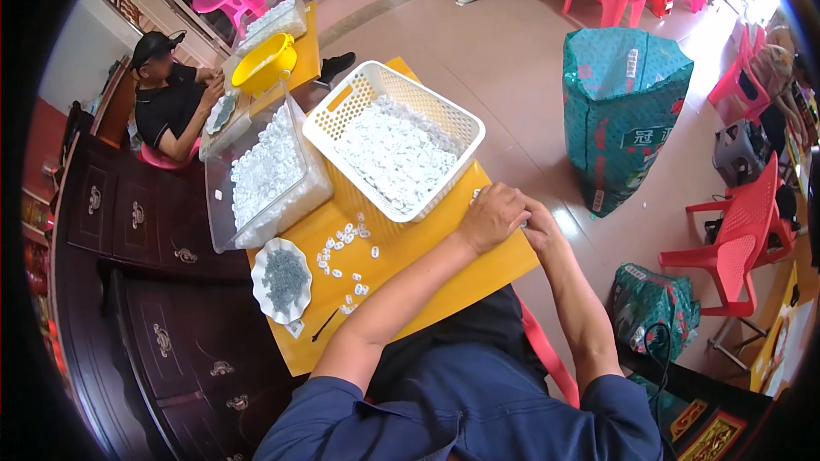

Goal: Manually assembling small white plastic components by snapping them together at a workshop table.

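Note:
My left hand (pixel 493 220) and my right hand (pixel 540 225) meet over the right corner of the yellow table, fingers curled together. A speck of white shows between them, but the fingers hide what they hold. Right by my left hand lies a small white plastic piece (pixel 475 195). Several more loose white pieces (pixel 339 240) with dark centres are scattered across the tabletop (pixel 410 269). Just beyond my hands stands a white perforated basket (pixel 465 124) heaped with such pieces. A scalloped white dish (pixel 301 308) of small grey parts sits at the table's left edge.
A clear bin (pixel 224 213) of white pieces stands left of the basket. Beside a yellow basin (pixel 278 55), a co-worker (pixel 175 102) sits with hands raised. A thin black tool (pixel 325 326) lies near the dish. Green sacks (pixel 619 119) and a red chair (pixel 735 248) occupy the floor at right.

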The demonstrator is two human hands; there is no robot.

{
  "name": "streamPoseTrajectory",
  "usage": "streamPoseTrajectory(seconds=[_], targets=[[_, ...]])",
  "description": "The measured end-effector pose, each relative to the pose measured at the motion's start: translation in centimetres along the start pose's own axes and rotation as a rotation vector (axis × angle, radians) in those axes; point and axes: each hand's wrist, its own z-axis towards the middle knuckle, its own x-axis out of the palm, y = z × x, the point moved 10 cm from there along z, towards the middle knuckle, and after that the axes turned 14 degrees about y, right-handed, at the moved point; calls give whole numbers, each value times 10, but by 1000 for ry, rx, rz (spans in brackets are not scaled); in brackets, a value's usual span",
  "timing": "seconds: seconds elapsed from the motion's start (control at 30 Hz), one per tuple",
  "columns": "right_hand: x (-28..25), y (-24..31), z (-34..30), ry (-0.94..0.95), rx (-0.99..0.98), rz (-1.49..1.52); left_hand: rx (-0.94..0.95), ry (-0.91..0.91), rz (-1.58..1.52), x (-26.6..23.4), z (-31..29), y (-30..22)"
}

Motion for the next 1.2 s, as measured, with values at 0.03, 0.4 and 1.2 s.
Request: streamPoseTrajectory(seconds=[0.03,0.4,1.2], targets=[[-1,3,0,1,-15,-17,16,4,13,-1,0,-3],[4,-8,-18,-26,46,40,9,-6,91,-5,-10,-13],[-23,-17,-27,-154,19,54,-221,-186,-153,-50,-45,22]])
